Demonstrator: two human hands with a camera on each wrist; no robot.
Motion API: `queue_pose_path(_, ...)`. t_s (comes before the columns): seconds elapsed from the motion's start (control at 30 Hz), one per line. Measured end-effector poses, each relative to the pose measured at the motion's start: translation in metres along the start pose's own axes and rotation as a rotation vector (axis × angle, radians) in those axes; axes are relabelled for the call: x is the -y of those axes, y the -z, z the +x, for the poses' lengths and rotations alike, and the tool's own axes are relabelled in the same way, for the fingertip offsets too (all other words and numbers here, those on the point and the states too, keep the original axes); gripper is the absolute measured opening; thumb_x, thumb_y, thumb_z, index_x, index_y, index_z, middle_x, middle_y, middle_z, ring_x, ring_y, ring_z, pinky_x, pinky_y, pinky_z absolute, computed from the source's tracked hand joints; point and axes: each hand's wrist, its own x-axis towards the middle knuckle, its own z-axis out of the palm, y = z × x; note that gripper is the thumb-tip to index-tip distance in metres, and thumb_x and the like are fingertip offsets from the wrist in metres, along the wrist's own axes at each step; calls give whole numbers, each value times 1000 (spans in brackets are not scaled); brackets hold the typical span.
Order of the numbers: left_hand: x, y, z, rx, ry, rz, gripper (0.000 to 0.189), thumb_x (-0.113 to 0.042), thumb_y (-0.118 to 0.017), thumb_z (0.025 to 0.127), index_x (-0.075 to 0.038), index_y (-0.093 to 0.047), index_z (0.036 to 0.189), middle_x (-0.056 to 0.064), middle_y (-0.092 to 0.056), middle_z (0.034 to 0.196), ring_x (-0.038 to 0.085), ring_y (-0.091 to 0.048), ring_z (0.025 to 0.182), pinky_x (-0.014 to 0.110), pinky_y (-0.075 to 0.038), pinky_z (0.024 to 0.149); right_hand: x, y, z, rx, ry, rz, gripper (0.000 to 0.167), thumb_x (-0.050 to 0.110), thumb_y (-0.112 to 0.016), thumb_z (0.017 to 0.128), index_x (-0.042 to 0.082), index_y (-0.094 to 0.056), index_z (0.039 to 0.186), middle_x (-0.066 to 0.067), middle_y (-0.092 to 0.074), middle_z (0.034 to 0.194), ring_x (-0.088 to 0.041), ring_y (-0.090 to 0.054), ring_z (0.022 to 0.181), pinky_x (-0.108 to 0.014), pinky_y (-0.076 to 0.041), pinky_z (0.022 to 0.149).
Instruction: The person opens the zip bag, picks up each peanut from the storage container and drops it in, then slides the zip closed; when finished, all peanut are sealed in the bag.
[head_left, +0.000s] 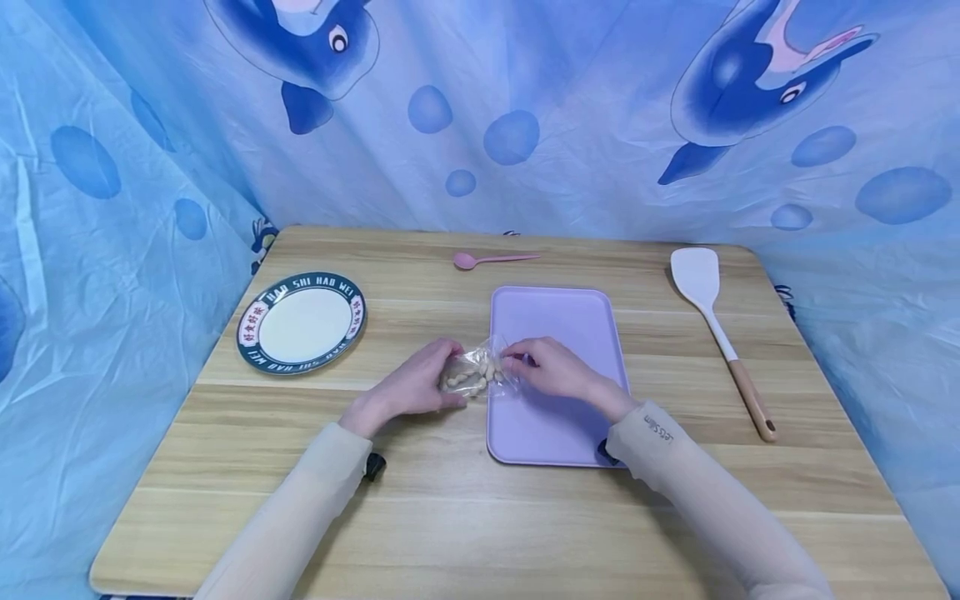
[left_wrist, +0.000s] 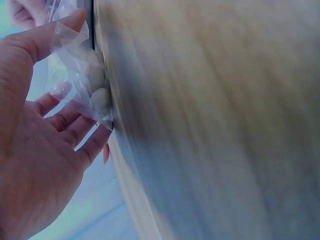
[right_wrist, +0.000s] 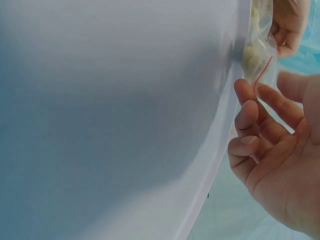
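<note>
A clear plastic zip bag [head_left: 474,377] with several unshelled peanuts [head_left: 489,370] inside lies across the left edge of the purple tray [head_left: 558,429]. From the left, my left hand [head_left: 420,379] holds the bag's end between thumb and fingers, as the left wrist view shows. On the opposite side, my right hand [head_left: 553,367] is over the tray, with curled fingertips at the bag's red-lined end [right_wrist: 263,74]. Through the plastic, the peanuts [left_wrist: 100,100] show close to my left fingers.
A round plate [head_left: 306,325] with a dark green patterned rim stands at left. Behind the tray lies a pink spoon [head_left: 495,260]. A white spatula [head_left: 716,325] with a wooden handle lies on the right of the wooden table [head_left: 420,533]. Blue dolphin-print curtains [head_left: 480,125] surround the table.
</note>
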Motion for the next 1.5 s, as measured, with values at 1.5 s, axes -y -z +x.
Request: queue_pose_path(1.5, -30, 52, 43, -116, -14, -291, 10, -9, -74, 89, -4, -69, 96, 6, -70, 93, 23, -66, 89, 38, -56, 84, 26, 31, 40, -143, 141, 271, 14, -1, -69, 90, 0, -70, 103, -6, -66, 90, -18, -58, 80, -31, -45, 68)
